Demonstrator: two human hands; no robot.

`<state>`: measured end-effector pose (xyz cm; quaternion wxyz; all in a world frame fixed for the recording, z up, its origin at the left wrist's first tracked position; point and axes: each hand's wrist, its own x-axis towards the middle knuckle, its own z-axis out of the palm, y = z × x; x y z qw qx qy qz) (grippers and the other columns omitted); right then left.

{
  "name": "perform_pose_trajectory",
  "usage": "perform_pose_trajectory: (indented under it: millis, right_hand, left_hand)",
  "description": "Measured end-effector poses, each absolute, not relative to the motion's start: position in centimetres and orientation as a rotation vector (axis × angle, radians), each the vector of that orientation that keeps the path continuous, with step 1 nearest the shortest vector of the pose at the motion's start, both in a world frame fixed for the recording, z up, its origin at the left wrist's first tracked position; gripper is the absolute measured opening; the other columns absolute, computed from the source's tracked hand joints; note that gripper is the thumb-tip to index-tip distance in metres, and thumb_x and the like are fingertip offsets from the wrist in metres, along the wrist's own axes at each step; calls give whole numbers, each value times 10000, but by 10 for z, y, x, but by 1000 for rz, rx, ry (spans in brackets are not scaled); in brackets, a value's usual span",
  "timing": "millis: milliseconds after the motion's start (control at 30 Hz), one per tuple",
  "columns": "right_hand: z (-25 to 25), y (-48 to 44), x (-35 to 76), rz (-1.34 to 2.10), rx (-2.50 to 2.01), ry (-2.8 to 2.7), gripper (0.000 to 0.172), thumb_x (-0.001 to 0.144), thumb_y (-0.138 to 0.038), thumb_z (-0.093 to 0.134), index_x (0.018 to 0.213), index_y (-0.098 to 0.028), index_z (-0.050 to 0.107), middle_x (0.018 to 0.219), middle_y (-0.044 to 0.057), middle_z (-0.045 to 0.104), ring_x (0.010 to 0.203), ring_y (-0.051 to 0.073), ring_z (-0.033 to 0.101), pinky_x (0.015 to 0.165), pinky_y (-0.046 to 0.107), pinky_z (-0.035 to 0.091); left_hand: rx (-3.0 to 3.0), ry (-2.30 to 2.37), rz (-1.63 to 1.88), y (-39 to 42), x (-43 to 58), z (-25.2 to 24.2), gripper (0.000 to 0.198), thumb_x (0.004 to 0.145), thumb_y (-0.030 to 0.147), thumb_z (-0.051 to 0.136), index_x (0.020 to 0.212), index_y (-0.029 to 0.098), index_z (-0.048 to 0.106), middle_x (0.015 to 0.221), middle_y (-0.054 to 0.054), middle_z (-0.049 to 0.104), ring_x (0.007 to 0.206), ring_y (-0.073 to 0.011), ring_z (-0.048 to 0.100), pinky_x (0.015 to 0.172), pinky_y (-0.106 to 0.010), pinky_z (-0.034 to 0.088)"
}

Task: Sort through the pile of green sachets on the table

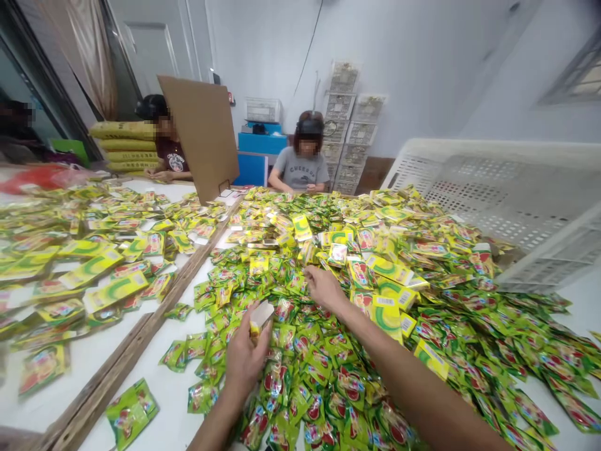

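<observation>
My left hand (246,351) is wrapped around a small yellow carton (261,315), whose white end flaps stand open at the top. Ahead and to the right, my right hand (323,288) reaches over the pile with its fingers curled together. Whatever is between those fingertips is hidden. Under and around both hands lie heaps of small green sachets (319,363) with red pictures on them. Just beyond and beside my right forearm, flat yellow cartons (389,294) are piled on the sachets.
A wooden strip (154,332) divides the white table; more yellow cartons (113,291) lie left of it. At right, a white perforated crate (498,194) leans tilted. A brown cardboard panel (201,131) stands at far left. A person in grey (303,166) sits opposite, another behind the panel.
</observation>
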<state>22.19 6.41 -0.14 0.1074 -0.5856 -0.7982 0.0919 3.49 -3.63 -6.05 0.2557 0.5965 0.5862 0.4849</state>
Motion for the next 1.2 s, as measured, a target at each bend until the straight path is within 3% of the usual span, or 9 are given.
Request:
perform_pose_trajectory:
  millis: [100,233,433,600,700,833,933,1067,1200]
  right_hand:
    - [-20,114,232,216,-1755,-2493,491,717,15,488,1140,-210,593,1146,114,588,1043,249,540,803,311,407]
    - [-43,143,232,159,-1786,-2625,597,729,-23,502,1267,-282,502,1304,121,483,1091,296,511,804,354,408]
    - [-50,142,231,86,-1755,-2712,530,777,-40,446,1255,-257,515,1086,115,644,983,270,579,770,329,403]
    - [-33,131,234,78,-1741,-2630,341,838,-160,454,1131,-226,615,975,116,684,902,261,611,709,299,407]
    - [-17,111,241,69,-1749,-2523,320,869,-201,404,1103,-231,620,940,78,691,871,235,619,687,276,410]
    - [-10,70,251,449,-1589,-2192,278,846,-335,461,1034,-210,624,788,36,666,690,193,597,607,263,411]
    - [-20,40,252,893,-1445,-1845,351,704,-442,623,938,-180,609,677,3,595,564,153,526,528,252,387]
    - [-31,11,239,1206,-1299,-1510,406,621,-455,701,899,-184,581,686,-5,565,623,149,541,569,259,425]
    - [-33,-13,219,1178,-1218,-1416,424,615,-417,718,947,-200,566,748,-5,546,683,145,539,630,265,449]
  left_hand:
    - [1356,1594,1313,-37,29,-62,527,747,394,599,1219,185,487,930,-74,676,856,-243,621,746,-319,463]
    - [1223,1592,1301,-39,36,-71,625,702,424,636,1242,164,461,720,-18,654,608,-203,585,608,-298,442]
    - [1141,1454,1377,-39,42,-75,487,712,411,640,1128,187,522,854,-43,668,809,-221,615,742,-312,451]
    - [1073,1310,1362,-41,43,-70,417,709,399,654,1051,181,558,935,-76,685,878,-228,623,800,-330,455]
    - [1015,1256,1381,-42,37,-65,446,706,418,651,1068,172,565,991,-89,685,895,-230,629,809,-337,461]
    - [1068,1229,1276,-45,26,-61,444,720,433,631,1073,168,583,1035,-88,680,895,-232,632,781,-323,472]
    - [1128,1229,1166,-51,23,-61,413,742,426,612,1065,170,589,1031,-74,684,893,-230,631,760,-310,473]
    - [1164,1144,1042,-61,30,-57,405,747,417,611,1060,161,603,976,-59,699,873,-227,634,756,-305,475]
    - [1150,1047,971,-69,34,-51,444,740,396,627,1122,173,584,973,-58,699,853,-223,638,734,-298,483]
